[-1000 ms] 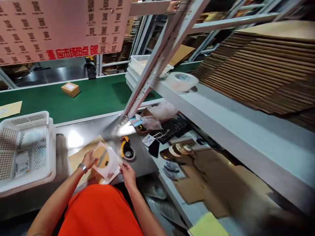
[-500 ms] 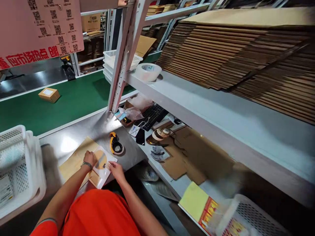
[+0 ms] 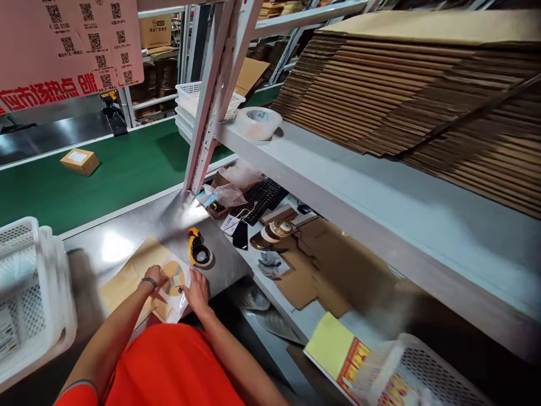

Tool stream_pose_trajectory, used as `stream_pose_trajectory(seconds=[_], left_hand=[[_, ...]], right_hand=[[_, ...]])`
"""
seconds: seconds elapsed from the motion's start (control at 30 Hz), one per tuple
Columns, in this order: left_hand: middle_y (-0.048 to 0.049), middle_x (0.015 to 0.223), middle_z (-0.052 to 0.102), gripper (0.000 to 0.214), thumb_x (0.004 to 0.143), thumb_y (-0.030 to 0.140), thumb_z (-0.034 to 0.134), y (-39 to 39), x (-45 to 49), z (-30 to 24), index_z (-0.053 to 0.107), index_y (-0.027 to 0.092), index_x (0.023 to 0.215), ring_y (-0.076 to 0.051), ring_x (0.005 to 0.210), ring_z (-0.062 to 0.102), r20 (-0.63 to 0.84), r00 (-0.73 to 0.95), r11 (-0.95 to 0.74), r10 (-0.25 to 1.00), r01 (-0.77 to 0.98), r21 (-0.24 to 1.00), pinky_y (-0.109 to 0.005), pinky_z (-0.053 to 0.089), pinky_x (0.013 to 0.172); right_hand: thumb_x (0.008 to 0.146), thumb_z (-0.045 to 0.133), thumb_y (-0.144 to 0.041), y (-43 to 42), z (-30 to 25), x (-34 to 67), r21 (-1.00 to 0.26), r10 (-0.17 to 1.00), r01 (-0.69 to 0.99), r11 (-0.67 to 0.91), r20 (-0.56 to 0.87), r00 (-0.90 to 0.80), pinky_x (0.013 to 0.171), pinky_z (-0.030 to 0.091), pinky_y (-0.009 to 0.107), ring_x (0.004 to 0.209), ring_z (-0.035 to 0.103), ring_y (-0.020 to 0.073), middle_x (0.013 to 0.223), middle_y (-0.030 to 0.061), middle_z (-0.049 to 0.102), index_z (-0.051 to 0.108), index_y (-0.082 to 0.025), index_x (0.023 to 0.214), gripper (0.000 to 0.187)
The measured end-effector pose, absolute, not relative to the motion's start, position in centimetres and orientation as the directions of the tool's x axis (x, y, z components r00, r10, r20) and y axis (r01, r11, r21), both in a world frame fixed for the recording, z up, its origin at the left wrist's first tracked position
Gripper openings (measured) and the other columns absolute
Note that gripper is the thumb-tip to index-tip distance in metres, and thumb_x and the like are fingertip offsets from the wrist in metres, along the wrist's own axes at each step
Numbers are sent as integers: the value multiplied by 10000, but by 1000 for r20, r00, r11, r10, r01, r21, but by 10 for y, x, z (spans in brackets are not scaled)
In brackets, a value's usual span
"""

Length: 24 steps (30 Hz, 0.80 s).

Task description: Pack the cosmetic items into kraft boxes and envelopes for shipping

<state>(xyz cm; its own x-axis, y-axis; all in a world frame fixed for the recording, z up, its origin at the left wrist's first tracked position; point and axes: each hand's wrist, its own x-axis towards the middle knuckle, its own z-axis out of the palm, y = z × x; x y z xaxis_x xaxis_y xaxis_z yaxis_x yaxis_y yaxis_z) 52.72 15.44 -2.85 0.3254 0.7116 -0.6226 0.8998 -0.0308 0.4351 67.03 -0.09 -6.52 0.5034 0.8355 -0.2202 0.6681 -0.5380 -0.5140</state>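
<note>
Fingers of the left hand (image 3: 156, 275) curl, grip unclear, on a flat white plastic packet (image 3: 172, 286). The right hand (image 3: 197, 290) lies unclenched at its right.

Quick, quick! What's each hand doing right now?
Left hand: fingers curled down at the left side of the white packet; can't tell if it's gripping.
Right hand: open, thumb apart, at the packet's right side.

The hands (image 3: 196, 290) touch a white packet (image 3: 171, 289) near a yellow-and-black tape dispenser (image 3: 198, 251).
</note>
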Motion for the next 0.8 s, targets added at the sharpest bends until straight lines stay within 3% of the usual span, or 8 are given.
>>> stream_pose_trajectory(seconds=[0.1, 0.3, 0.4, 0.5, 0.63, 0.8], left_hand=[[-153, 973, 791, 322, 756, 393, 882, 154, 521, -31, 699, 152, 866, -319, 929, 761, -664, 361, 50, 655, 856, 515, -383, 579, 805], [-88, 885, 795, 316, 753, 429, 887, 140, 500, -32, 709, 186, 851, -271, 902, 762, -666, 427, 232, 611, 708, 667, -332, 590, 772], [-78, 898, 802, 337, 754, 434, 875, 133, 491, -28, 737, 169, 908, -274, 934, 761, -642, 447, 292, 624, 628, 721, -341, 600, 809], [-89, 994, 816, 342, 775, 412, 852, 130, 487, -22, 756, 163, 989, -260, 975, 755, -610, 466, 328, 641, 553, 766, -324, 594, 834], [-83, 988, 813, 358, 788, 403, 835, 127, 487, -11, 758, 151, 1031, -248, 944, 752, -592, 478, 354, 649, 500, 791, -318, 589, 827], [-66, 906, 805, 260, 794, 382, 836, 124, 487, -5, 773, 181, 946, -255, 899, 752, -600, 454, 355, 659, 515, 780, -326, 584, 780]], right_hand=[[846, 736, -277, 0, -65, 678, -532, 870, 690, -490, -244, 429, 1268, 347, 480, 1522, 441, 367, 1636, 181, 510, 487, -170, 1582, 784], [715, 861, -363, 3, -54, 693, -530, 897, 729, -434, -330, 294, 1258, 367, 431, 1479, 496, 364, 1568, 213, 555, 422, -113, 1631, 1046], [641, 913, -490, 8, -38, 693, -479, 892, 775, -412, -386, 236, 1270, 331, 513, 1475, 484, 418, 1555, 236, 550, 351, -120, 1669, 1229], [559, 943, -604, 17, -17, 687, -438, 900, 832, -341, -407, 154, 1301, 200, 654, 1545, 391, 479, 1639, 271, 454, 266, -165, 1710, 1405], [460, 979, -635, 25, 3, 672, -426, 916, 872, -243, -397, 62, 1252, 125, 799, 1550, 346, 556, 1694, 336, 337, 196, -165, 1733, 1567], [437, 1007, -589, 24, 15, 657, -345, 913, 901, -261, -391, 114, 1245, 154, 801, 1550, 348, 534, 1677, 331, 366, 147, -219, 1742, 1606]])
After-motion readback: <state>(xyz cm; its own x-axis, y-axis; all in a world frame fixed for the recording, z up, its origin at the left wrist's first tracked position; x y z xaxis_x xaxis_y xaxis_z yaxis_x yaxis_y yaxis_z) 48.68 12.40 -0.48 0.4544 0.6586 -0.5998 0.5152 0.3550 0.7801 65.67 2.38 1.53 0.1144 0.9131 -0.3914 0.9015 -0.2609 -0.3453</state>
